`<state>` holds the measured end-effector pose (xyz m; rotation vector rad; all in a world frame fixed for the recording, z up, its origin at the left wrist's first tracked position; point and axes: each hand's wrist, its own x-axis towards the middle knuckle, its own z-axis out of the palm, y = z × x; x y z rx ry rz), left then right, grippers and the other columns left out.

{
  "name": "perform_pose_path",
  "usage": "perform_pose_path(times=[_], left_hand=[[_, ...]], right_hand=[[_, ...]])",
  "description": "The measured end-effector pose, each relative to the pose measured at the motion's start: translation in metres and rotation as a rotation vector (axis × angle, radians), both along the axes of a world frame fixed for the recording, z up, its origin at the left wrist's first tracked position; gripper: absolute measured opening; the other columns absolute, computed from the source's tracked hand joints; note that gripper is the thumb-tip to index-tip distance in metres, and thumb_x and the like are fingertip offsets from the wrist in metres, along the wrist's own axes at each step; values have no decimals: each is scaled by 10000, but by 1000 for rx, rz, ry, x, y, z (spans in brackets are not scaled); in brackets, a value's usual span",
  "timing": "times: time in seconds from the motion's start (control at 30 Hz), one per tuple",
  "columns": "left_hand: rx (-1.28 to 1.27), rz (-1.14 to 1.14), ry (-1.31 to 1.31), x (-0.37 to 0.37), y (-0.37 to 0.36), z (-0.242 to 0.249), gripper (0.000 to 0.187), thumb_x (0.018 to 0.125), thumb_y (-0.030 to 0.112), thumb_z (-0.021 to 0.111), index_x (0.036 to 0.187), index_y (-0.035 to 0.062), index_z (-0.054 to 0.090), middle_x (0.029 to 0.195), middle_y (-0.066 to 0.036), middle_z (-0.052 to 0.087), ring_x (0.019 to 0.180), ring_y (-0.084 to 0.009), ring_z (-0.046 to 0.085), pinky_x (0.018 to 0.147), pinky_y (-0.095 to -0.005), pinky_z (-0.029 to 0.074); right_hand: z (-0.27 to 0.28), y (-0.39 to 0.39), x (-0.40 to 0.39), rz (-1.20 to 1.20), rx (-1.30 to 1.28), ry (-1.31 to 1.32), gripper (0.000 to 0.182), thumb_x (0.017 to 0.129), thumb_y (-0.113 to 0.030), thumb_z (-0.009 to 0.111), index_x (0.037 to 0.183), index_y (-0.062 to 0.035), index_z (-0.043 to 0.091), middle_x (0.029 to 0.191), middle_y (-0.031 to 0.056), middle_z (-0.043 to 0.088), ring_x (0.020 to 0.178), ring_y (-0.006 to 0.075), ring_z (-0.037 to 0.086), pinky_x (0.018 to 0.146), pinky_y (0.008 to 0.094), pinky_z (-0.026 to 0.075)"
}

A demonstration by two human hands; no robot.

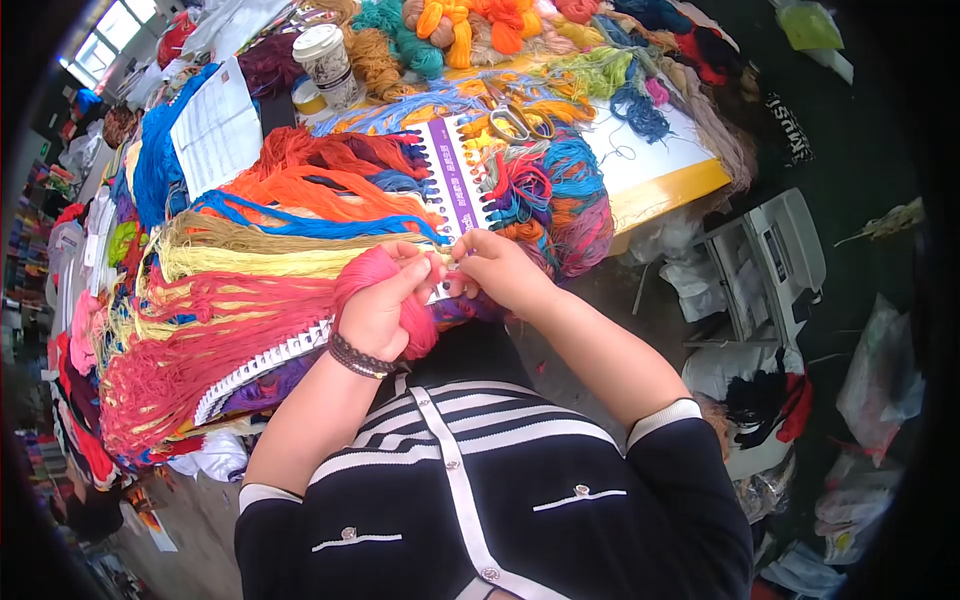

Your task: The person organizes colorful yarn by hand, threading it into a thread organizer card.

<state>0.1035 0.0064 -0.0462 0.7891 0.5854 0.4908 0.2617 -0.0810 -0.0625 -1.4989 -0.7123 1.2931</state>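
A hank of pink thread (420, 328) is wrapped around my left hand (378, 312), whose fingers are closed on it. My right hand (500, 268) is closed in a pinch beside the left fingertips, at the near end of a purple and white thread card (450, 175). What lies between the right fingertips is too small to make out. Bundles of orange, blue and yellow thread (260, 262) hang from the card's notched edge toward the left. Dark pink thread (190, 345) is spread at the near left. A multicoloured thread bunch (570, 205) lies right of the card.
Scissors (522, 122) lie beyond the card, near a lidded paper cup (326, 68). A printed sheet (215, 128) rests on blue thread at the left. Loose skeins (460, 28) are heaped at the back. A white and grey folding stool (775, 255) stands at the right, near plastic bags (880, 375).
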Motion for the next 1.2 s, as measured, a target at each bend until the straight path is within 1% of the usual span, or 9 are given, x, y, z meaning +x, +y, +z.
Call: perform_pose_path(times=[0.17, 0.3, 0.53, 0.63, 0.7, 0.8, 0.9, 1.0, 1.2], left_hand=[[294, -150, 269, 4, -7, -2, 369, 912, 123, 534, 1256, 34, 438, 1064, -62, 633, 724, -58, 562, 575, -168, 401], [562, -207, 430, -1, -2, -3, 310, 938, 150, 493, 1234, 58, 499, 954, -28, 631, 705, -54, 554, 564, -170, 400], [183, 303, 168, -80, 42, 42, 261, 917, 91, 511, 1165, 14, 535, 767, -11, 582, 713, -115, 590, 647, -214, 470], [146, 209, -111, -143, 81, 73, 302, 918, 88, 513, 1204, -7, 491, 819, -9, 596, 742, -97, 594, 662, -195, 506], [193, 750, -86, -141, 82, 104, 301, 937, 122, 495, 1212, 0, 481, 938, -35, 590, 807, -100, 589, 681, -204, 506], [368, 829, -31, -153, 91, 98, 321, 958, 152, 458, 1246, 11, 461, 1119, -91, 557, 945, -133, 577, 732, -235, 506], [110, 398, 24, -137, 52, 83, 388, 939, 169, 475, 1268, -33, 438, 1167, -165, 568, 1004, -208, 590, 854, -315, 480], [628, -113, 272, -116, 3, 67, 375, 866, 67, 472, 1203, -97, 484, 1034, -195, 622, 939, -240, 617, 872, -328, 467], [268, -124, 91, -98, -19, 76, 524, 868, -7, 495, 1363, -55, 327, 1300, -140, 478, 1152, -184, 502, 942, -312, 423]], right_hand=[[-9, -5, 8, -111, 76, 457, 96, 846, -76, 485, 926, -72, 538, 678, 26, 589, 581, 95, 545, 544, 206, 402], [-10, -3, 5, -67, 30, 366, 90, 853, -93, 491, 933, -72, 527, 705, 29, 590, 599, 91, 546, 549, 215, 404], [-24, 4, -4, -2, 111, 55, 117, 855, -91, 501, 959, -40, 482, 767, 47, 603, 683, 117, 572, 588, 229, 424], [-25, 5, -1, 5, 122, 35, 152, 835, -76, 491, 967, -9, 460, 767, 95, 632, 676, 143, 594, 620, 269, 473], [-15, 2, -3, 8, 81, 25, 142, 836, -77, 506, 959, -13, 473, 766, 79, 620, 688, 136, 589, 636, 260, 470], [-11, 0, -12, -15, 62, -107, 131, 839, -83, 529, 946, -19, 492, 765, 62, 608, 702, 121, 582, 648, 248, 465], [7, 2, -38, -23, 280, -329, 127, 858, -91, 560, 949, -17, 511, 765, 36, 603, 710, 83, 562, 617, 232, 446], [65, 7, -73, 142, 346, -183, 100, 874, -99, 568, 862, -3, 593, 797, 24, 601, 734, 63, 553, 611, 229, 437], [79, 8, -99, 276, 307, 226, 119, 867, -46, 563, 834, 50, 624, 663, 55, 580, 528, 94, 545, 477, 228, 411]])
